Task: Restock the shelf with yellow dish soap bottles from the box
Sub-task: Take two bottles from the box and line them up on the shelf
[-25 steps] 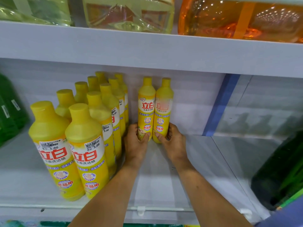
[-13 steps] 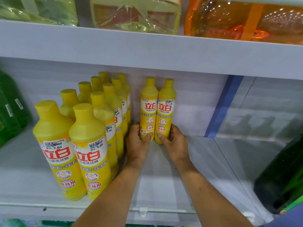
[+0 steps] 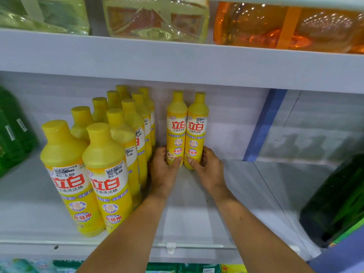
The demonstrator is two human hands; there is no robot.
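Observation:
Two yellow dish soap bottles stand upright side by side against the back wall of the white shelf [image 3: 197,223]. My left hand [image 3: 164,168] grips the base of the left bottle [image 3: 176,127]. The right bottle [image 3: 197,129] is held at its base by my right hand [image 3: 206,168]. The two bottles touch each other. To their left, several more yellow soap bottles [image 3: 110,160] stand in two rows running from the shelf's front edge to the back. The box is not in view.
Green bottles [image 3: 13,134] stand at the far left and a dark green bottle [image 3: 338,198] at the right. A blue divider strip [image 3: 264,125] runs up the back wall. The shelf above [image 3: 177,60] carries large clear and orange jugs [image 3: 285,24].
Both hands stay on the bases of the two bottles at the back wall. The view has shifted slightly; the bottles look unmoved.

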